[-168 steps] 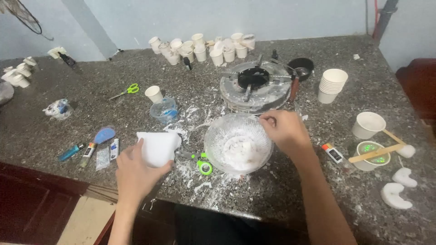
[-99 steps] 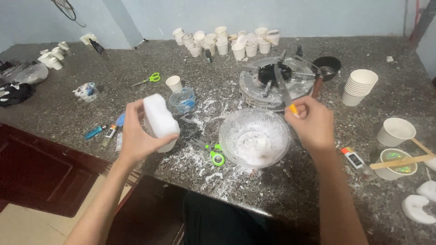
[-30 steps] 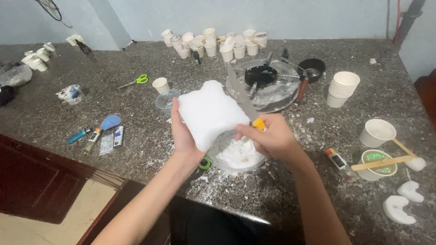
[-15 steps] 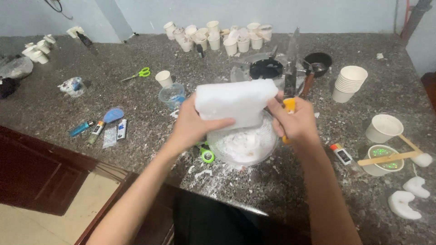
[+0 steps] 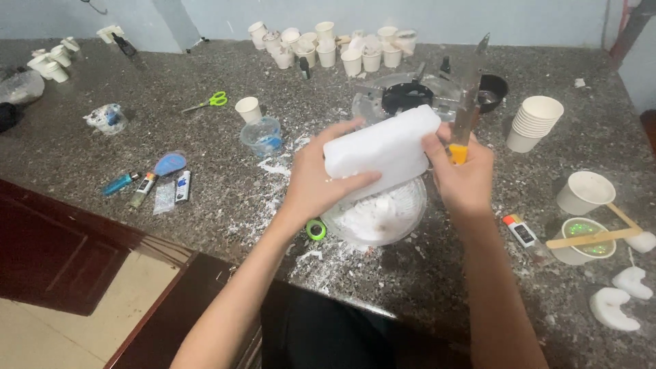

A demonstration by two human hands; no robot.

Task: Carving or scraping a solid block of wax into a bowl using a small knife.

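Note:
My left hand (image 5: 318, 179) grips a white block (image 5: 381, 148) from its left end, held tilted above a clear bowl (image 5: 377, 217) filled with white shavings. My right hand (image 5: 459, 178) steadies the block's right end with its thumb and holds a utility knife (image 5: 467, 109) with a yellow slider, blade pointing up and away. White crumbs lie scattered on the dark speckled counter (image 5: 239, 184) around the bowl. A green tape ring (image 5: 316, 229) lies just left of the bowl.
Behind the bowl stands a round glass dish with a black part (image 5: 408, 98). Many white cups (image 5: 326, 48) line the back; a cup stack (image 5: 534, 123) sits right. Scissors (image 5: 208, 102), a small cup (image 5: 248, 109), lighters (image 5: 143, 188), paint cups with a stick (image 5: 588, 236) and white moulded pieces (image 5: 618, 301) lie around.
The block has turned from upright and broad-faced to a lower, sideways tilt over the bowl. My right hand has risen to its right end, knife blade now pointing up.

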